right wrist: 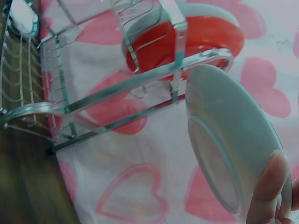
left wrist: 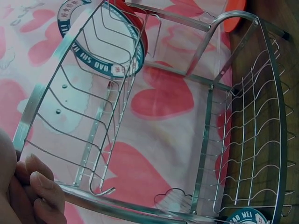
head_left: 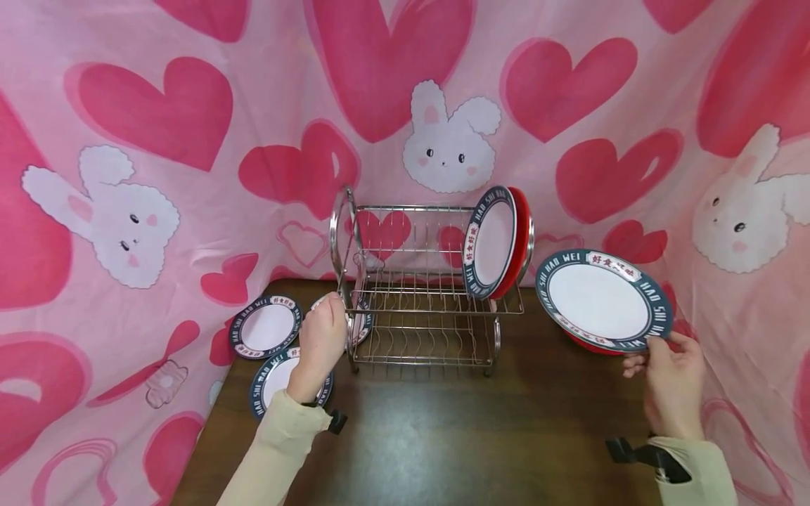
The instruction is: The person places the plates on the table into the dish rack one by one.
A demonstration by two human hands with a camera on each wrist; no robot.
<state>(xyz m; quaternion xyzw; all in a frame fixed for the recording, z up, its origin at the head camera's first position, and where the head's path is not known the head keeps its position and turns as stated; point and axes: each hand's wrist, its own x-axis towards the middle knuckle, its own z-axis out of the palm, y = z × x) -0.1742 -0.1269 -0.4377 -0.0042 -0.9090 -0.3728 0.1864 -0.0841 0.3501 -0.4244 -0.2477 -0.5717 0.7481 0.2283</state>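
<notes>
A two-tier metal dish rack (head_left: pixel 418 309) stands at the table's back. My left hand (head_left: pixel 323 341) grips the left end of its upper tier; in the left wrist view its curled fingers (left wrist: pixel 44 186) lie at the frame. My right hand (head_left: pixel 673 383) pinches the rim of a white plate (head_left: pixel 598 299) with a dark patterned border, raised right of the rack. The right wrist view shows this plate's pale underside (right wrist: pixel 233 130). A red edge (head_left: pixel 591 344) shows below it in the head view. At the upper tier's right end, a patterned plate (head_left: pixel 492 242) leans beside a red dish (head_left: pixel 520 242).
On the table's left lie patterned plates: one at the back (head_left: pixel 267 327), one partly under my left forearm (head_left: pixel 278 379), and one behind the rack's left side (head_left: pixel 362 320). A pink heart-and-rabbit cloth (head_left: pixel 278 119) hangs round the brown wooden table (head_left: pixel 455 429).
</notes>
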